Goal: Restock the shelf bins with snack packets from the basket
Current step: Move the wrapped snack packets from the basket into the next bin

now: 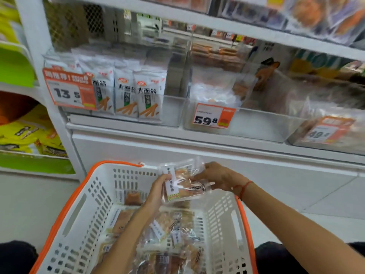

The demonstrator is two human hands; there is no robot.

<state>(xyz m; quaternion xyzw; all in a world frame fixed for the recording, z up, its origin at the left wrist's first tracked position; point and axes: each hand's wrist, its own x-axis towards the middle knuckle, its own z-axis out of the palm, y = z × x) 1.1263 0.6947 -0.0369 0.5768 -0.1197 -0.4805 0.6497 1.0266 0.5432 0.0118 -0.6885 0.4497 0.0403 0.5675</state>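
Observation:
A white basket with an orange rim (92, 196) stands on the floor before the shelf, with several clear snack packets (166, 232) lying in it. Above the basket's far end both hands hold a small stack of clear packets with white labels (182, 184). My left hand (158, 191) grips the stack's left edge. My right hand (219, 177), a red thread on its wrist, pinches the right edge. On the shelf above, a clear bin with a 59.8 price tag (256, 123) holds similar packets at its back.
Left of that bin, another clear bin (171, 113) holds white snack bags behind a 13.5 tag. A third bin with a 49.8 tag (325, 133) sits at the right. Yellow bags fill a green-edged shelf (29, 161) at far left. My knees show at the bottom corners.

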